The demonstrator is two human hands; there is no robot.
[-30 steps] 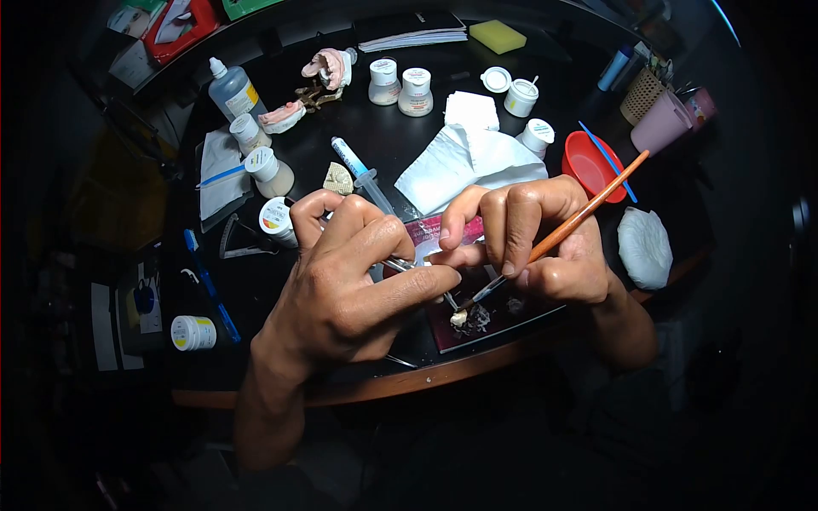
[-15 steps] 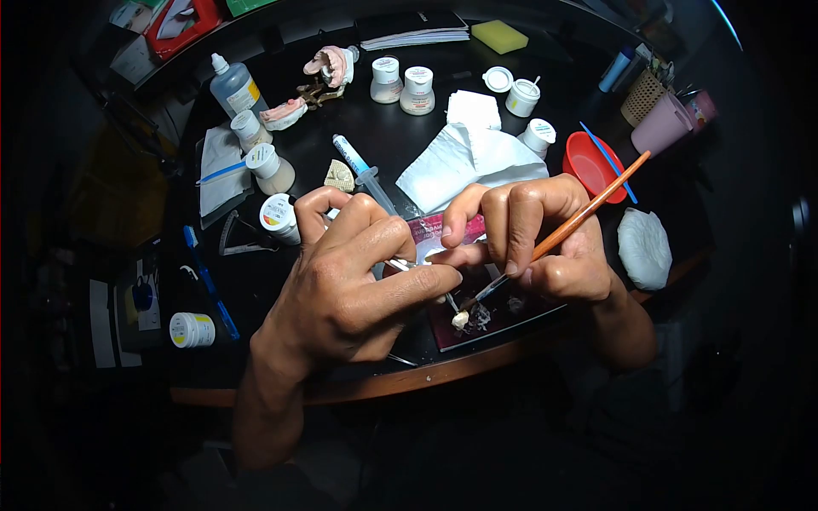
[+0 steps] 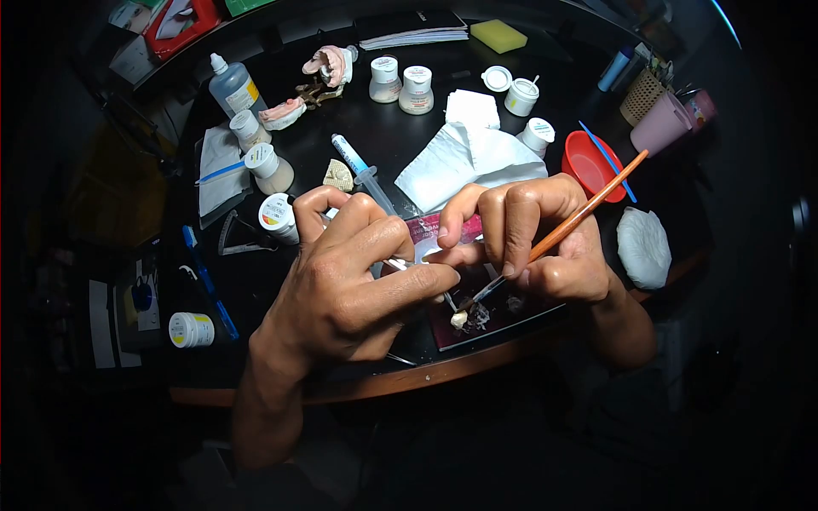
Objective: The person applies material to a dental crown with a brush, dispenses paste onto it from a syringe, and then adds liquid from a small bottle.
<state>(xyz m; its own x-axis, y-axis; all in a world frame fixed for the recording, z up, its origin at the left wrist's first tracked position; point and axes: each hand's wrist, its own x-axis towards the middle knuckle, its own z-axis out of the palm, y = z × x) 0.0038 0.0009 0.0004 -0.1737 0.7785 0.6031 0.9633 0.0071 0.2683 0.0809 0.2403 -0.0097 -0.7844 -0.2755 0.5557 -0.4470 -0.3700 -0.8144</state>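
My left hand [image 3: 345, 285] is closed around slim metal tweezers [image 3: 449, 300], mostly covered by the fingers. At their tip is a small cream-coloured dental crown [image 3: 459, 320]. Between the thumb and fingers of my right hand [image 3: 545, 234] is a paintbrush [image 3: 584, 215] with an orange wooden handle. Its dark bristles point down and left, right at the crown. Both hands are close together, their fingertips nearly meeting. Beneath them lies a dark red booklet [image 3: 447, 335] with whitish smears on its surface.
Dental models [image 3: 331, 66], lidded jars [image 3: 416, 89], a dropper bottle [image 3: 233, 85] and a syringe [image 3: 362, 166] stand or lie beyond my hands. White tissues [image 3: 443, 166], a red bowl [image 3: 586, 157] and a white pad [image 3: 643, 248] are to the right. A blue toothbrush [image 3: 209, 281] lies left.
Almost nothing differs. The brush and the crown have shifted very slightly; both hands keep their hold.
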